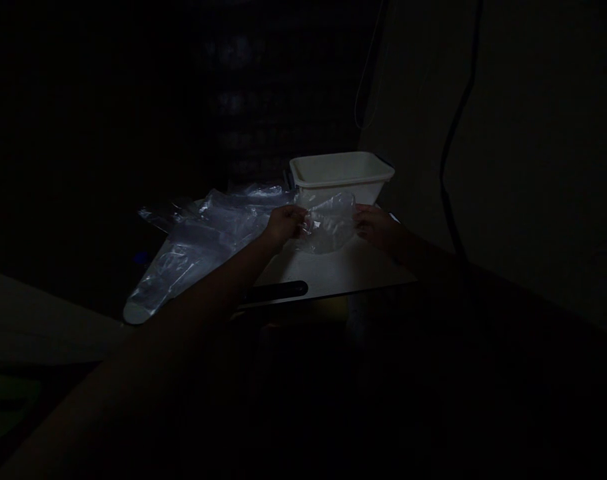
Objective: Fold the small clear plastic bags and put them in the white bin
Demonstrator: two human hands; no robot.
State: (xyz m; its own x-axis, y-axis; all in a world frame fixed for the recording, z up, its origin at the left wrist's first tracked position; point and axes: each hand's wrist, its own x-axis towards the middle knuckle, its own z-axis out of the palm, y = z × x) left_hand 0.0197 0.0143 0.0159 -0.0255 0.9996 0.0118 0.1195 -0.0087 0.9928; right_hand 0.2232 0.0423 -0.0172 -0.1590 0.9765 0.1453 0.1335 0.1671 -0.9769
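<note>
Between my two hands a clear plastic bag [330,227] is stretched out above the white table top. Its left edge is pinched by my left hand [286,223], with the fingers closed. At the opposite edge my right hand [378,230] grips the bag, fingers also closed. To the left lies a loose heap of clear plastic bags [208,230], spread over the table's left side. Just behind the held bag stands a white plastic tub [340,180]. Dim light hides the finer detail of my fingers.
The small white table [328,273] has a dark slot-shaped handle [278,291] along its front edge. A dark cable [446,160] hangs down the wall on the right. Something green [8,400] shows at the lower left. Most of the surroundings are too dark to make out.
</note>
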